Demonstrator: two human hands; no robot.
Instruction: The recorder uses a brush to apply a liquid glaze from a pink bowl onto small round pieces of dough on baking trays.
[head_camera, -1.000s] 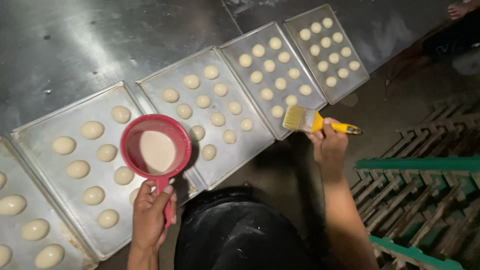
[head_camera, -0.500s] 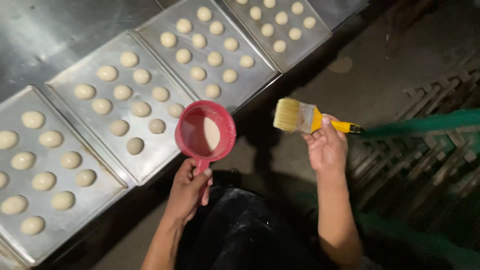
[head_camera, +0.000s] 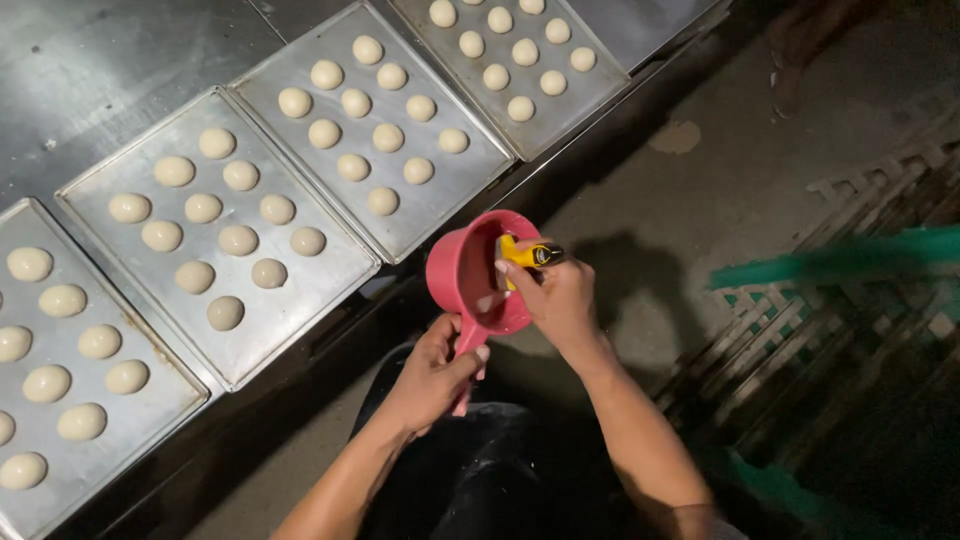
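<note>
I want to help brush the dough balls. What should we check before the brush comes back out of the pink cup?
1. Left hand grips the pink cup by its handle: ok.
2. Right hand holds the yellow-handled brush: ok.
3. Bristles down inside the cup: ok.
4. Enough wash left in the cup: cannot tell.
5. Cup held off the table, over the floor: ok.
6. Nearest tray of dough balls within reach: ok, probably.

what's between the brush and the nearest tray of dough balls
Only the cup's wall. The brush, held by the right hand, is dipped inside the cup, which the left hand holds by its handle off the table edge. Nothing else stands before the tray.
</note>
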